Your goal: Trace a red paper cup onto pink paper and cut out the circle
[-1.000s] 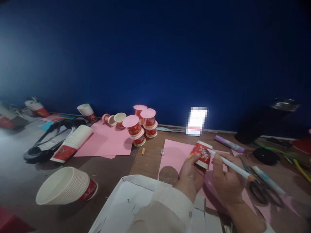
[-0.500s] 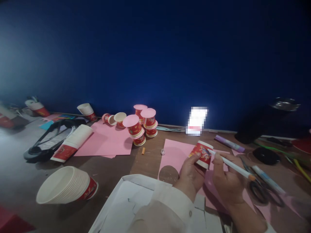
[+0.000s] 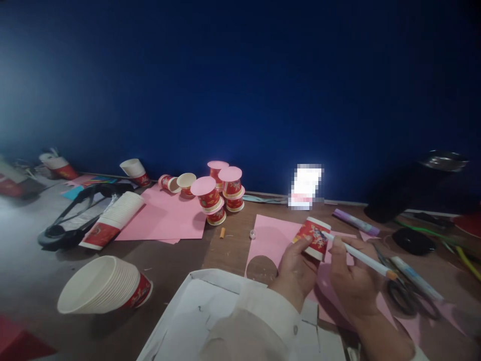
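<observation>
A red patterned paper cup (image 3: 314, 237) with white edges is tilted in my left hand (image 3: 296, 276), thumb on its side. My right hand (image 3: 353, 276) grips a white pen (image 3: 370, 260) with an orange end, its tip at the cup's printed side. Beneath both hands lies pink paper (image 3: 272, 235) with a round hole cut out of it. Black-handled scissors (image 3: 402, 298) and a clear-and-blue tube (image 3: 415, 277) rest right of my right hand. Further back lies a purple tube (image 3: 355, 222).
Stacked red cups with pink discs (image 3: 209, 193) stand at centre. Nested paper cups (image 3: 105, 286) lie at left beside a black strap-like object (image 3: 56, 235). A white box (image 3: 199, 296) is in front. A bright blurred screen (image 3: 306, 185) and a dark bottle (image 3: 398, 190) stand behind.
The camera view has shifted very slightly. Both hands keep the same hold on cup and pen, and the pen tip stays at the cup's side.
</observation>
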Available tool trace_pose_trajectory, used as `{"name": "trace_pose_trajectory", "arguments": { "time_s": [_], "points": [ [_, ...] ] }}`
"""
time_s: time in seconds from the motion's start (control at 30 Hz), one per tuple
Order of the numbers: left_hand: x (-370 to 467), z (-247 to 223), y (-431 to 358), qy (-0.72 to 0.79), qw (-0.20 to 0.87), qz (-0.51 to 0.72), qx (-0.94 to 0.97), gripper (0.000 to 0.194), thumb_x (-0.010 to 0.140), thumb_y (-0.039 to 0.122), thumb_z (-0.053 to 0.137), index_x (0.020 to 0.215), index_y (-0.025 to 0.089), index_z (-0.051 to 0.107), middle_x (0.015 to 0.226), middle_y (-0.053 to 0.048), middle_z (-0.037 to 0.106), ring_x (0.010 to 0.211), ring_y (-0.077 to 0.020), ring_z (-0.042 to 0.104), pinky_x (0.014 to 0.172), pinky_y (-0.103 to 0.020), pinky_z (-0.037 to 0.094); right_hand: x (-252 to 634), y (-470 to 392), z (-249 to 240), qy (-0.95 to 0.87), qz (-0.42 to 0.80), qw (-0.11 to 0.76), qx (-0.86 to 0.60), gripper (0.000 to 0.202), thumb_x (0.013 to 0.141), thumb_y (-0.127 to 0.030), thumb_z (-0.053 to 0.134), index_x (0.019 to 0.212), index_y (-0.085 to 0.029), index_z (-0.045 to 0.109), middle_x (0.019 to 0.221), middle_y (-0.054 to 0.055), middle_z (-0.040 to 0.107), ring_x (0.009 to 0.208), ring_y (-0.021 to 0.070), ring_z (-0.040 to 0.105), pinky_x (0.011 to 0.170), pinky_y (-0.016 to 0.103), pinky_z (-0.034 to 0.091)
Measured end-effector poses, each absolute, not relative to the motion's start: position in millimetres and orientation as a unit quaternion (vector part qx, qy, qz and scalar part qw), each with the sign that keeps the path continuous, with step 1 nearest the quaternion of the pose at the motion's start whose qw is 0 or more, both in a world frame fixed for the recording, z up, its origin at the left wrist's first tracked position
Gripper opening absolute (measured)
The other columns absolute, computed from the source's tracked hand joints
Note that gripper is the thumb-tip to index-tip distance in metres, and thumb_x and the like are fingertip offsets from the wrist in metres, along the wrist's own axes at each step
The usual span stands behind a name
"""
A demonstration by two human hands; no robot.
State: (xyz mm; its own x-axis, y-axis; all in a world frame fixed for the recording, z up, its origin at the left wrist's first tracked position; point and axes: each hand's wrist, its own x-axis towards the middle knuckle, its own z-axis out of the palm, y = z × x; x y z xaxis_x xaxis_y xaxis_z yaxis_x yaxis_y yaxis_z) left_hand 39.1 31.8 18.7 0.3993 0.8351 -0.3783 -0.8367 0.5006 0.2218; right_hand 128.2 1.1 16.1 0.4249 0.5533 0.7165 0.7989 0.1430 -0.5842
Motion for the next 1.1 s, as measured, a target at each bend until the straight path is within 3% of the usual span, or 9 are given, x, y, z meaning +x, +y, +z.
{"name": "trace_pose_trajectory", "arguments": {
  "time_s": [0.4,1.1],
  "points": [
    [38.5,19.5,30.9,0.208,0.837,0.506,-0.010,0.013,0.080,0.009,0.070,0.090,0.008,0.078,0.089,-0.011,0.077,0.084,-0.0164,0.073,0.088,-0.024,0.055,127.7,-0.3,16.6,-0.541,-0.158,0.529,-0.635,0.024,0.098,-0.037,0.057,0.084,-0.020,0.064,0.077,0.007,0.068,0.076,0.0227,0.066,0.072,0.038,0.049],
    [39.8,16.4,32.3,0.218,0.825,0.521,0.013,0.015,0.069,0.015,0.082,0.082,0.013,0.075,0.087,-0.008,0.075,0.083,-0.0160,0.070,0.091,-0.025,0.054,128.7,0.5,12.8,-0.549,-0.169,0.526,-0.627,0.022,0.097,-0.034,0.057,0.080,-0.021,0.062,0.072,0.005,0.066,0.072,0.0218,0.065,0.069,0.035,0.049]
  ]
}}
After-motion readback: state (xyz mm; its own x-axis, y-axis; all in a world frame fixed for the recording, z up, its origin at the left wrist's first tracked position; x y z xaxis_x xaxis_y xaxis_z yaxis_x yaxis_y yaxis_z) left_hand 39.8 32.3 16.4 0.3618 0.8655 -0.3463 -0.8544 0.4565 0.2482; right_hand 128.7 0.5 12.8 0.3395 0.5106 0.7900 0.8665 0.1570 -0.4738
